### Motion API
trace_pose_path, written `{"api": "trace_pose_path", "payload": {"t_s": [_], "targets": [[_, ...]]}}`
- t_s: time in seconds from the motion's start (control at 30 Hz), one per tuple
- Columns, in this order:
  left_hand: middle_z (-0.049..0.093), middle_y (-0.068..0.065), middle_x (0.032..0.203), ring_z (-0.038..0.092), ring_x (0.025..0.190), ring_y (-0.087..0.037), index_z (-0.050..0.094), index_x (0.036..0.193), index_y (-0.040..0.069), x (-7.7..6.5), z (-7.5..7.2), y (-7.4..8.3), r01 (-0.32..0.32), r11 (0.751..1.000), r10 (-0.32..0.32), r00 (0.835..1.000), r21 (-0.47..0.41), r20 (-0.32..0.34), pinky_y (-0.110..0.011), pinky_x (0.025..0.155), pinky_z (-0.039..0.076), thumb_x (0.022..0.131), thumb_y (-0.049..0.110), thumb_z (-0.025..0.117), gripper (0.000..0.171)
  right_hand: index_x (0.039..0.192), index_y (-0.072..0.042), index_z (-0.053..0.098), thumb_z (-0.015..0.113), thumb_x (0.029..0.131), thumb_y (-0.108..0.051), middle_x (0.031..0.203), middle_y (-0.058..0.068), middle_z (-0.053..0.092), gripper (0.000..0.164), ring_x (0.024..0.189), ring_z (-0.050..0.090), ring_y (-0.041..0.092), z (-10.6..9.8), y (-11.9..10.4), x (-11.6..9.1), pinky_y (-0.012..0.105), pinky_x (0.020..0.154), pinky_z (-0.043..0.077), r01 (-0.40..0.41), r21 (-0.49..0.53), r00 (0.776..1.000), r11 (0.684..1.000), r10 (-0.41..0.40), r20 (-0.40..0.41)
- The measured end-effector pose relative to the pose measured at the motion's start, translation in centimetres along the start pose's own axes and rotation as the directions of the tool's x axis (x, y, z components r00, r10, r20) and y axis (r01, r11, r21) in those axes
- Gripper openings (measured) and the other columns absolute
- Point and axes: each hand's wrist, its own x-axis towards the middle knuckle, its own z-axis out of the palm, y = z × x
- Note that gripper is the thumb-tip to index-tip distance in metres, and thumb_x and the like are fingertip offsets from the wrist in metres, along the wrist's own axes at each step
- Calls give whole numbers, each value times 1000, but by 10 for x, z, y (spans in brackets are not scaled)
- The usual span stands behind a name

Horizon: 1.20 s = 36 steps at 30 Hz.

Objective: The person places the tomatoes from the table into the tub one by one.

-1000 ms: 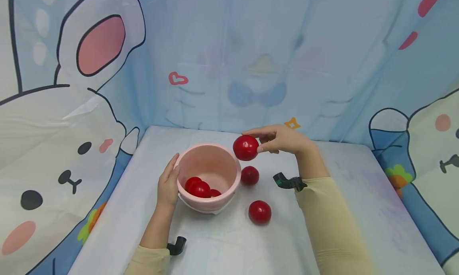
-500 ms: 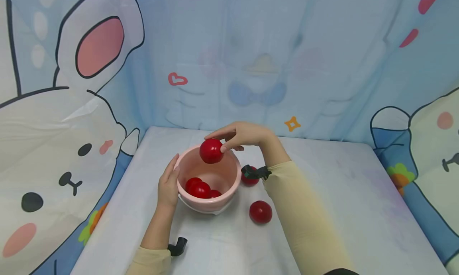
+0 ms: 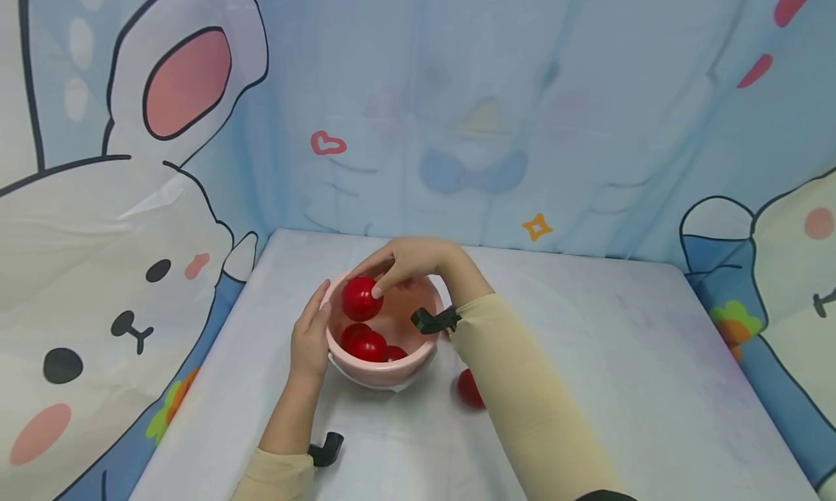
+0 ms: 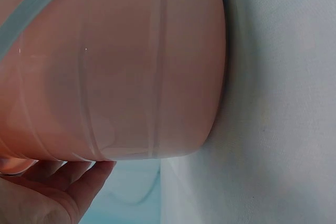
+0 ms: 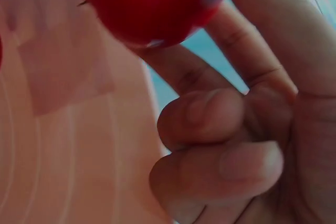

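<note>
In the head view my right hand [image 3: 408, 261] pinches a shiny red apple [image 3: 362, 299] between thumb and fingers, inside the mouth of a pink bucket [image 3: 421, 308]. The right wrist view shows this apple [image 5: 152, 3] by the fingertips, a short dark stem at its side, with two fingers curled below. My left hand [image 3: 310, 345] lies along the bucket's left side, thumb at the rim. Its straight fingers [image 4: 86, 184] touch the outer wall in the left wrist view. Several red apples [image 3: 367, 346] lie at the bucket's bottom.
Another red apple [image 3: 469, 389] sits on the white tabletop [image 3: 627, 356], partly behind my right sleeve. One more beside the bucket is almost hidden by the right wrist. A pale handle [image 4: 39, 9] crosses the bucket's outside. Printed cloth [image 3: 470, 87] hangs behind.
My right hand has carried the apple leftward from beside the bucket, over its rim and down into its mouth. The left hand has stayed at the bucket's side.
</note>
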Motion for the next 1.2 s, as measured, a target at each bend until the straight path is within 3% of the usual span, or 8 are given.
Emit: {"api": "trace_pose_path", "payload": {"t_s": [0.3, 0.5, 0.63, 0.83, 1.2], "targets": [[37, 19, 156, 32, 148, -15, 38, 146, 50, 1, 0, -2, 1, 1000, -1, 1000, 6, 2, -49, 114, 38, 102, 50, 37, 44, 123, -51, 64, 81, 78, -40, 113, -7, 67, 50, 99, 60, 25, 14, -4, 16, 41, 80, 58, -93, -34, 994, 995, 95, 62], [37, 20, 156, 31, 149, -15, 39, 145, 52, 1, 0, -2, 18, 1000, -18, 1000, 9, -4, -48, 113, 40, 101, 52, 37, 43, 121, -52, 64, 82, 77, -37, 113, -6, 67, 50, 83, 59, 36, 21, -3, 26, 36, 69, 55, -126, -21, 987, 992, 127, 99], [37, 20, 156, 31, 149, -15, 38, 145, 52, 1, 0, -2, 17, 1000, -17, 1000, -2, 3, -46, 112, 41, 101, 52, 39, 44, 123, -51, 64, 81, 78, -37, 111, -4, 67, 50, 71, 57, 27, 24, 1, 30, 32, 64, 53, -139, -23, 983, 990, 141, 115], [37, 20, 156, 31, 149, -15, 38, 145, 52, 1, 0, -2, 11, 1000, -11, 1000, -8, 11, -46, 112, 41, 101, 51, 41, 44, 128, -48, 62, 75, 84, -34, 107, 12, 69, 48, 62, 54, 18, 27, 4, 33, 35, 66, 52, -161, -11, 977, 987, 161, 142], [37, 19, 156, 32, 148, -14, 38, 146, 51, 1, -1, -3, 1, 1000, -1, 1000, 6, 7, -47, 113, 39, 101, 51, 39, 44, 129, -46, 61, 72, 88, -32, 117, -5, 64, 45, 65, 54, 21, 27, 2, 31, 32, 64, 51, -125, -19, 984, 992, 126, 126]]}}
